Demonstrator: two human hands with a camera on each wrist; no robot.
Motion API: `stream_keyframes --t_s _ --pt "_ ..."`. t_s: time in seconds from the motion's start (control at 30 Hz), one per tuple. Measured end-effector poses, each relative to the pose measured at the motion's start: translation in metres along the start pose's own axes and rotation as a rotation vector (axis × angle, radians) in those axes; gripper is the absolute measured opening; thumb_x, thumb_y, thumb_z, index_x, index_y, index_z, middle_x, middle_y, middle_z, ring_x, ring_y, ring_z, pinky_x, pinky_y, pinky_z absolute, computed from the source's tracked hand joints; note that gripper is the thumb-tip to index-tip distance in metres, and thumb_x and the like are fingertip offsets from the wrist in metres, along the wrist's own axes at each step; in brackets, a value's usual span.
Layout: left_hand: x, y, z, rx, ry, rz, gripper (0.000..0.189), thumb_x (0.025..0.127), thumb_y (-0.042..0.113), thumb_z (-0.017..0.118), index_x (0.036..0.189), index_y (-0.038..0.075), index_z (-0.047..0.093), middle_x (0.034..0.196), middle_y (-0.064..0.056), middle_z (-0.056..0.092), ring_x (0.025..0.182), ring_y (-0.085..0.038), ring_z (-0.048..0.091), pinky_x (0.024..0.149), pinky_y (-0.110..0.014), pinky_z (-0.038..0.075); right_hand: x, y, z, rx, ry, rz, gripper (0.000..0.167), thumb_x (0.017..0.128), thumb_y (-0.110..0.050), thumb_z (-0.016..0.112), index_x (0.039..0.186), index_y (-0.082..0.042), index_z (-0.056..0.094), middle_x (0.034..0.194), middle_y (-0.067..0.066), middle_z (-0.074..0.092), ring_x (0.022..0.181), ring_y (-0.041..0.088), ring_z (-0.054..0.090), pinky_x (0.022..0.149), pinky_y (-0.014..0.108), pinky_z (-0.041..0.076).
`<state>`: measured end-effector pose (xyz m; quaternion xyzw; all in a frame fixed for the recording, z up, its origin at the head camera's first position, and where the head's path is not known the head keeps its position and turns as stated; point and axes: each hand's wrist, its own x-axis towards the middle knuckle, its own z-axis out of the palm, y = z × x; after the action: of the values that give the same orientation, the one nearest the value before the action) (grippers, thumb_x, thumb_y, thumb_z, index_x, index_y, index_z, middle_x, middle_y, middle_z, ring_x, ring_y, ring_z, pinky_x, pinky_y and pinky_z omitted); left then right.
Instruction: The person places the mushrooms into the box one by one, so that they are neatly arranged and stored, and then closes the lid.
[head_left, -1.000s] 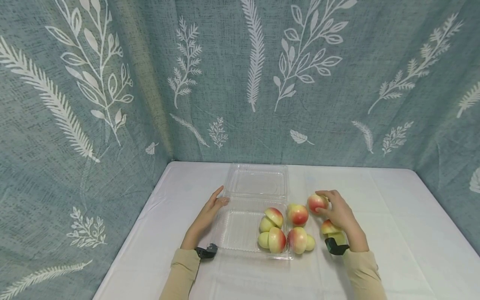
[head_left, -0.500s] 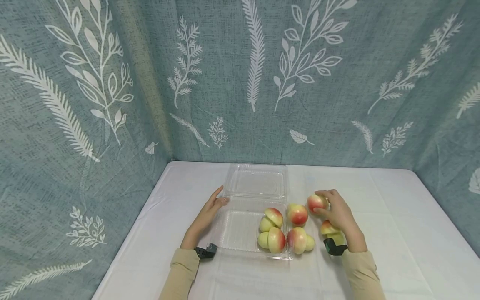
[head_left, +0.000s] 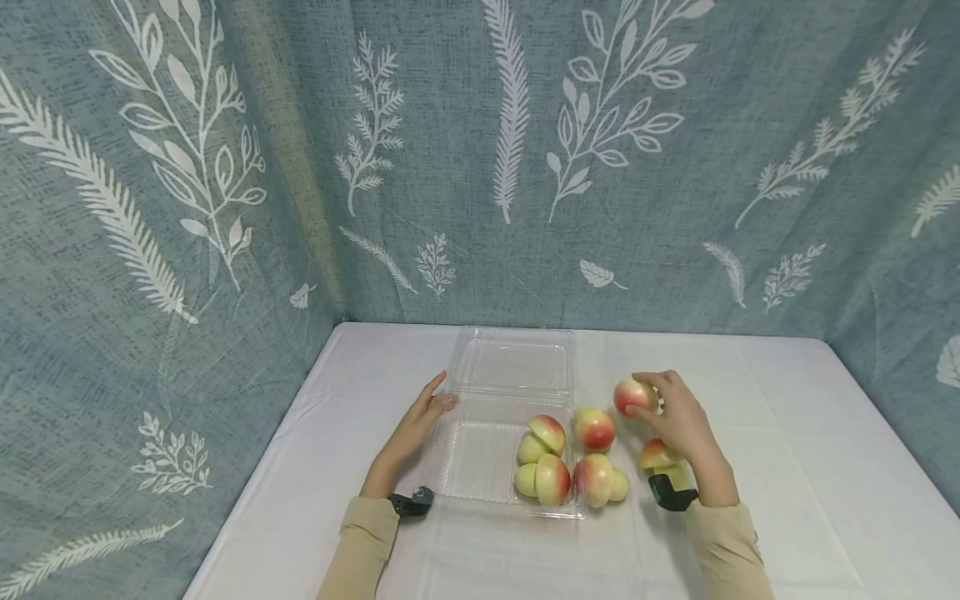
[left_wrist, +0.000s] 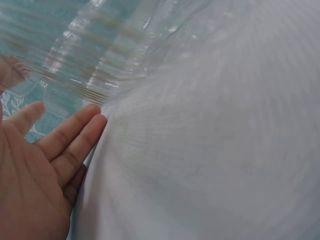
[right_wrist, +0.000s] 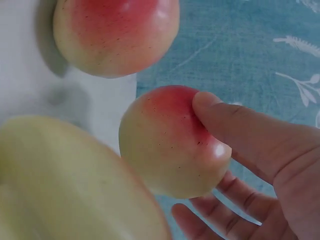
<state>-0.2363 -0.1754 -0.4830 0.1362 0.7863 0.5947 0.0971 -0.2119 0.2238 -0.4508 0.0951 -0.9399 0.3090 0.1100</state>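
Observation:
My right hand (head_left: 678, 417) holds a mushroom-shaped piece (head_left: 632, 397) with a rounded red-and-yellow cap. In the right wrist view the thumb presses the cap (right_wrist: 165, 145) and the fingers curl beneath it; its stem is hidden. My left hand (head_left: 420, 423) lies with fairly straight fingers at the left edge of a clear plastic clamshell box (head_left: 472, 458). In the left wrist view the fingertips (left_wrist: 92, 112) are by the box wall (left_wrist: 100, 90). Two mushroom-shaped pieces (head_left: 553, 481) with pale green stems lie on the right side of the box.
Right of the box lie two more mushroom-shaped pieces, one behind (head_left: 597, 430) and one in front (head_left: 595, 481). Another (head_left: 660, 456) is partly hidden by the right wrist. The box lid (head_left: 513, 364) lies folded back. A patterned curtain (head_left: 465, 167) stands behind the white table (head_left: 795, 467).
My right hand and the mushroom-shaped piece have risen slightly, with a little more space under it. The left hand and the box have stayed in place.

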Motion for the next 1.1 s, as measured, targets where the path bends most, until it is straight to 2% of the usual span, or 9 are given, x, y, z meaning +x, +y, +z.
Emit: stream_keyframes --t_s 0.17,0.33,0.57,0.67,0.83,1.03,1.1 --pt "-0.001 0.003 0.000 0.011 0.006 -0.003 0.053 0.101 0.015 0.036 0.149 0.005 0.013 0.134 -0.027 0.045 0.124 -0.039 0.045 0.108 -0.050 0.027 0.000 -0.004 -0.003 0.000 0.017 -0.006 0.050 0.078 -0.021 0.075 0.121 -0.003 0.057 0.104 0.015 0.053 0.079 0.024 0.050 0.064 0.032 0.039" --pt "0.000 0.000 0.000 0.009 0.010 0.000 0.054 0.101 0.017 0.036 0.149 0.005 0.013 0.134 -0.027 0.046 0.124 -0.039 0.045 0.108 -0.051 0.027 0.000 -0.010 -0.005 -0.005 0.025 -0.004 0.049 0.079 -0.023 0.075 0.121 -0.006 0.057 0.105 0.013 0.054 0.081 0.025 0.050 0.065 0.033 0.039" --pt "0.012 -0.029 0.000 -0.007 0.043 0.008 0.055 0.101 0.026 0.038 0.149 0.014 0.016 0.134 -0.022 0.047 0.125 -0.036 0.045 0.109 -0.052 0.025 -0.001 -0.017 -0.008 -0.009 0.030 -0.001 0.048 0.080 -0.025 0.074 0.122 -0.008 0.057 0.106 0.012 0.055 0.082 0.025 0.050 0.063 0.032 0.039" --pt "0.012 -0.033 0.001 0.010 0.047 0.015 0.055 0.101 0.029 0.039 0.149 0.016 0.016 0.134 -0.021 0.048 0.124 -0.034 0.046 0.109 -0.051 0.026 -0.002 -0.019 -0.009 -0.011 0.038 -0.007 0.048 0.080 -0.026 0.073 0.121 -0.008 0.058 0.107 0.012 0.055 0.082 0.024 0.050 0.063 0.031 0.039" --pt "0.009 -0.025 0.000 -0.005 0.038 -0.001 0.055 0.101 0.027 0.039 0.149 0.015 0.016 0.134 -0.023 0.047 0.125 -0.036 0.045 0.109 -0.052 0.025 -0.002 -0.024 -0.011 -0.015 0.058 -0.023 0.048 0.080 -0.026 0.073 0.121 -0.008 0.058 0.108 0.012 0.055 0.084 0.026 0.050 0.064 0.033 0.039" --pt "0.000 0.000 0.000 0.019 0.008 0.003 0.055 0.101 0.018 0.037 0.149 0.006 0.013 0.134 -0.027 0.045 0.124 -0.039 0.044 0.108 -0.052 0.026 -0.002 -0.030 -0.013 -0.013 0.073 -0.034 0.047 0.079 -0.025 0.074 0.120 -0.008 0.060 0.110 0.014 0.055 0.103 0.033 0.050 0.077 0.050 0.044" --pt "0.000 0.002 0.000 0.019 0.005 0.000 0.055 0.101 0.017 0.037 0.149 0.005 0.013 0.134 -0.027 0.045 0.124 -0.039 0.044 0.108 -0.051 0.027 -0.002 -0.032 -0.013 -0.008 0.079 -0.040 0.046 0.079 -0.025 0.074 0.119 -0.008 0.060 0.110 0.014 0.056 0.105 0.034 0.049 0.080 0.053 0.043"
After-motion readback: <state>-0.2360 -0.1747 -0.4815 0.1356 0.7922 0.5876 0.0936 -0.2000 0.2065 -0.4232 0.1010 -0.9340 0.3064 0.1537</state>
